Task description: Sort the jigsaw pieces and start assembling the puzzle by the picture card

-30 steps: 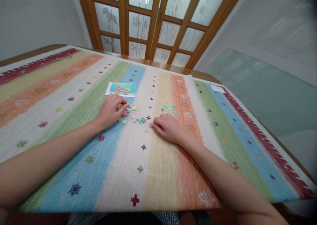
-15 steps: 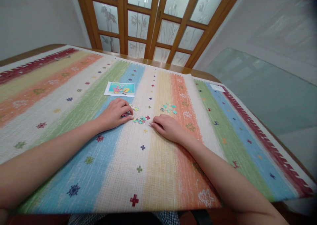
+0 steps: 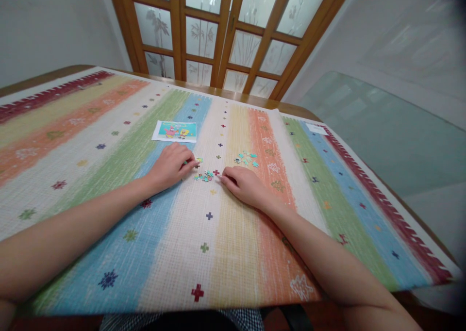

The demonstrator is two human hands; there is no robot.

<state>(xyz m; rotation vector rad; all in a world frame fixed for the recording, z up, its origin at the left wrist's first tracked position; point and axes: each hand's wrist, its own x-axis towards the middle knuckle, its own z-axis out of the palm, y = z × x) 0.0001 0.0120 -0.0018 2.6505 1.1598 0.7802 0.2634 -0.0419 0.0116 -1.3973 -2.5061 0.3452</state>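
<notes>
Counted: two hands, left hand (image 3: 170, 168) and right hand (image 3: 246, 188); one picture card (image 3: 174, 131); two puzzle-piece clusters, near cluster (image 3: 204, 176) and far cluster (image 3: 246, 158); one striped cloth (image 3: 225, 253).

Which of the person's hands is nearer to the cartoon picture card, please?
Left. The left hand lies just on the near side of the picture card; the right hand rests farther right, beyond the loose puzzle pieces.

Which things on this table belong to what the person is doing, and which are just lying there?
In use:
- puzzle pieces, with the left hand and right hand at them
- picture card, probably the guide

Lying about:
- white slip at the cloth's far edge
- striped cloth, only the surface underneath
- glass top to the side
</notes>
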